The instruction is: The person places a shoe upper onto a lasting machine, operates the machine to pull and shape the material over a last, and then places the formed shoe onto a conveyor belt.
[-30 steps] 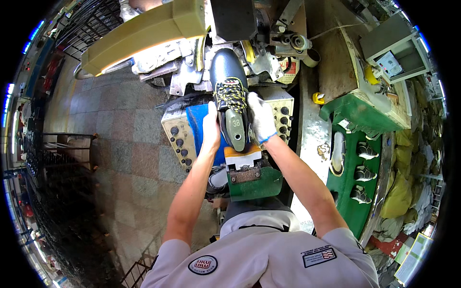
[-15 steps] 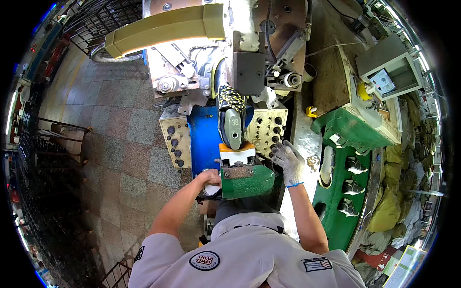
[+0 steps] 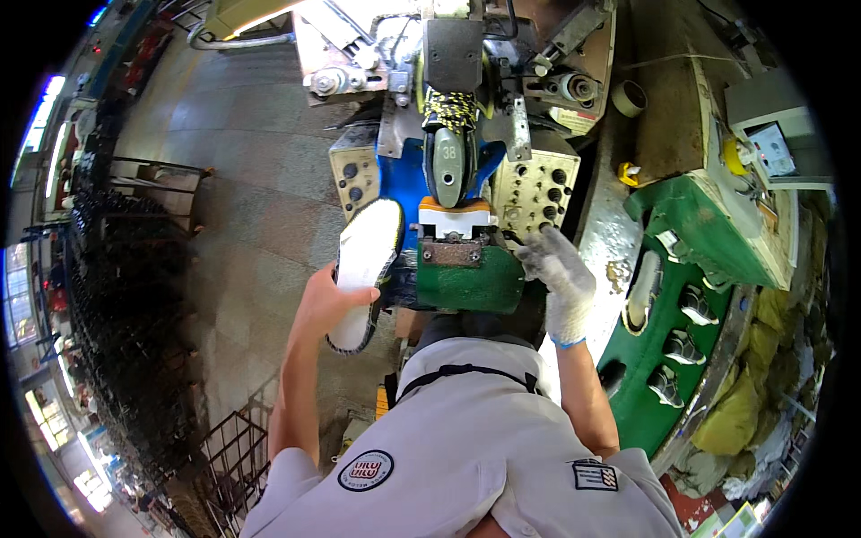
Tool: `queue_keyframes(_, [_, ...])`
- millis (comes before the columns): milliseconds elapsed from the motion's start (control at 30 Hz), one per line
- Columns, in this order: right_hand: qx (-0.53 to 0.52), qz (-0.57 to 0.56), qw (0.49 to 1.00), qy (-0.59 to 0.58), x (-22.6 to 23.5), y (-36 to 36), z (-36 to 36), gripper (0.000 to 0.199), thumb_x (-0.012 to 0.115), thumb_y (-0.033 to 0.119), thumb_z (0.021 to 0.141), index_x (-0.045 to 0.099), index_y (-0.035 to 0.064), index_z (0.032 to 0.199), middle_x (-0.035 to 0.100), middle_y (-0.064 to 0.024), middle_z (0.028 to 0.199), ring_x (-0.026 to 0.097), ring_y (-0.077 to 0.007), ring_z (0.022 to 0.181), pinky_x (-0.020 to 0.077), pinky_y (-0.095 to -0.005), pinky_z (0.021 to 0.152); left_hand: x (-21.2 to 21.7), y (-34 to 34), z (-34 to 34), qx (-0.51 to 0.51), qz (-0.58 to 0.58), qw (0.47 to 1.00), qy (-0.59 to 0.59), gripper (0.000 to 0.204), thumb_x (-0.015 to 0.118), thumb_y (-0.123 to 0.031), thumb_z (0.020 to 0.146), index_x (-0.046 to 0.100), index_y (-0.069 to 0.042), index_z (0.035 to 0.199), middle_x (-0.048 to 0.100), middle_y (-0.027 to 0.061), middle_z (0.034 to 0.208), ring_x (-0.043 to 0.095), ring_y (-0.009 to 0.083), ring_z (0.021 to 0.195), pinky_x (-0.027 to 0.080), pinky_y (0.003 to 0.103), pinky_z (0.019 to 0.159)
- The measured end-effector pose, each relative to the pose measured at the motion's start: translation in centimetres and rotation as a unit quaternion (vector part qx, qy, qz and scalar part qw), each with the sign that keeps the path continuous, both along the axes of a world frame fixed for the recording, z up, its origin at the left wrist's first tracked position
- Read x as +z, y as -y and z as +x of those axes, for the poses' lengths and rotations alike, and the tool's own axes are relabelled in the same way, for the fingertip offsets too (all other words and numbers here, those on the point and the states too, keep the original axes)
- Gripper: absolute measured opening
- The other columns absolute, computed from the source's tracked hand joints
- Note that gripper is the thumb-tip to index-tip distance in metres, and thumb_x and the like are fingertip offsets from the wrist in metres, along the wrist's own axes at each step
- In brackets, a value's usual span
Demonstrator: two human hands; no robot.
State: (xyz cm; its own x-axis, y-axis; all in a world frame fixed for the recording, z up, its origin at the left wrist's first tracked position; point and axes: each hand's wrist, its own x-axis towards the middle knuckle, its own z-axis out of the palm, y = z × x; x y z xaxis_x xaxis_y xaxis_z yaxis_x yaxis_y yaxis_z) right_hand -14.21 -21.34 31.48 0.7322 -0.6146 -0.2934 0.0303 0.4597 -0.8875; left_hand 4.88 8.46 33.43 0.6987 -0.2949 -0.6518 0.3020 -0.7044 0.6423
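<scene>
My bare left hand [image 3: 325, 309] grips a shoe upper [image 3: 369, 247] near one end, thumb across its white underside. A dark stitched edge runs round that white sole face, which is turned upward. In front of me another shoe [image 3: 438, 184] is held in the machine, toe toward me, on a grey last [image 3: 450, 166]; yellow-and-black laces [image 3: 450, 109] cross it. Its toe end is above a white-and-orange pad [image 3: 455, 217]. My right hand [image 3: 567, 282], in a whitish work glove, hovers by the green machine cover [image 3: 471, 285] and knob panel, fingers stretched out and holding nothing visible.
Control panels with black knobs [image 3: 535, 193] flank the machine's blue body. On the right, a green bench surface [image 3: 659, 377] carries several dark shoes [image 3: 683, 347] and another white-soled upper [image 3: 642, 291]. A roll of tape [image 3: 630, 99] lies farther back. Dark racks [image 3: 117, 296] line the left.
My left hand has come up from beside the green cover, bringing the white-soled upper into full view. The right hand stays near the knob panel, its fingers less spread. The view has shifted.
</scene>
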Motion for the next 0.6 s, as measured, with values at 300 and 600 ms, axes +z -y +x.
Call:
queue_keyframes(300, [0.056, 0.139, 0.977, 0.152, 5.3, -1.5, 4.0, 0.064, 0.072, 0.031, 0.087, 0.051, -0.0046, 0.135, 0.066, -0.0114, 0.117, 0.064, -0.0168, 0.103, 0.0526, -0.031, 0.091, 7.4, 12.0, -8.9, 0.003, -0.362, 0.932, 0.022, 0.053, 0.079, -0.031, 0.087, 0.063, 0.003, 0.124, 0.072, 0.0083, 0.105, 0.066, 0.0134, 0.093, 0.052, 0.028, 0.083])
queue_keyframes(600, [-0.091, -0.029, 0.994, 0.057, 3.1, 7.3, -9.7, 0.084, 0.08, 0.028, 0.081, 0.042, -0.0065, 0.148, 0.06, -0.0142, 0.133, 0.057, -0.0184, 0.12, 0.0445, -0.0308, 0.104, 0.2, 25.9, -12.8, -0.105, -0.32, 0.938, -0.088, 0.044, 0.081, -0.038, 0.085, 0.073, 0.005, 0.081, 0.069, 0.0058, 0.074, 0.06, 0.0097, 0.06, 0.044, 0.023, 0.053])
